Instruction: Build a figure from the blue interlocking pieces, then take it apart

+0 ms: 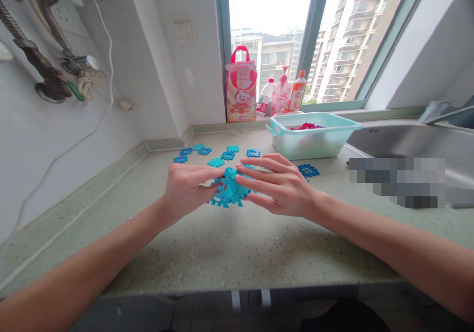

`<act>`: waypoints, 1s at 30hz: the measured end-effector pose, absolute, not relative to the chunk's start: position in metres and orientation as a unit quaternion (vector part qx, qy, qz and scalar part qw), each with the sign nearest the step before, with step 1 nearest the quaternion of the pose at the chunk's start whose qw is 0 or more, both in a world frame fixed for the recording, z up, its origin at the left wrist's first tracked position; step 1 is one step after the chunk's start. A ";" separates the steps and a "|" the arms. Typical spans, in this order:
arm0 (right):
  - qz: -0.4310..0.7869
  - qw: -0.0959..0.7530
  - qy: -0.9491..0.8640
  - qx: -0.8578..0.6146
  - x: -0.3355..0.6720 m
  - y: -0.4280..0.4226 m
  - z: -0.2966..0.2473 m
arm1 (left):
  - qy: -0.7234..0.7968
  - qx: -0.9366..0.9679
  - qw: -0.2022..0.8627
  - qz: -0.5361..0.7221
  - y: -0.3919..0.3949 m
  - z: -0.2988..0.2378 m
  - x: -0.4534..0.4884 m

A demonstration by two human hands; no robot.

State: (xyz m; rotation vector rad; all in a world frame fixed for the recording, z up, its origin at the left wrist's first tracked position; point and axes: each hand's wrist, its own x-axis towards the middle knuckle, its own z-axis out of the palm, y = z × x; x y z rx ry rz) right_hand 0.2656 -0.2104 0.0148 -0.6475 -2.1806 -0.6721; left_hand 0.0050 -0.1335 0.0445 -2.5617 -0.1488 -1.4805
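Observation:
Over the middle of the green speckled counter [229, 243], both hands hold a small cluster of joined teal plastic tiles [228, 192]. My left hand [187, 187] grips its left side with curled fingers. My right hand [276, 184] presses on its right side, fingers stretched over the top. Behind them lie several loose blue and teal notched tiles [216, 162], and one darker blue tile [308, 170] sits just right of my right hand.
A pale teal tub [314, 137] with red and blue pieces stands behind my right hand. A steel sink [407, 142] lies to the right. A red-handled bag [241, 92] and bottles [281, 97] line the window sill. Hoses and a white cable [107, 50] hang on the left wall.

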 end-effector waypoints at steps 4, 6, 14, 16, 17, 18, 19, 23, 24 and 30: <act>-0.259 0.375 -0.853 -0.253 0.263 -0.212 0.014 | -0.048 -0.862 0.077 -0.498 -0.132 0.043 0.005; -0.255 0.370 -0.854 -0.262 0.262 -0.210 0.013 | -0.072 -0.867 0.042 -0.492 -0.130 0.041 0.006; -0.128 0.413 -0.843 -0.321 0.257 -0.196 0.011 | -0.227 -0.856 -0.242 -0.395 -0.120 0.042 0.013; -0.083 0.421 -0.841 -0.330 0.259 -0.192 0.007 | -0.242 -0.846 -0.312 -0.359 -0.113 0.043 0.012; -0.061 0.426 -0.837 -0.337 0.260 -0.190 0.004 | -0.248 -0.836 -0.348 -0.342 -0.108 0.043 0.012; -0.037 0.434 -0.832 -0.343 0.262 -0.189 0.002 | -0.248 -0.824 -0.389 -0.329 -0.103 0.043 0.010; -0.009 0.446 -0.825 -0.347 0.265 -0.187 -0.001 | -0.240 -0.809 -0.431 -0.320 -0.098 0.042 0.009; 0.114 0.499 -0.777 -0.366 0.272 -0.183 -0.006 | -0.155 -0.809 -0.503 -0.261 -0.088 0.035 0.005; 0.136 0.508 -0.765 -0.370 0.273 -0.183 -0.007 | -0.146 -0.829 -0.484 -0.238 -0.089 0.032 0.005; 0.217 0.509 -0.752 -0.358 0.274 -0.186 -0.008 | -0.198 -0.856 -0.395 -0.267 -0.110 0.019 0.015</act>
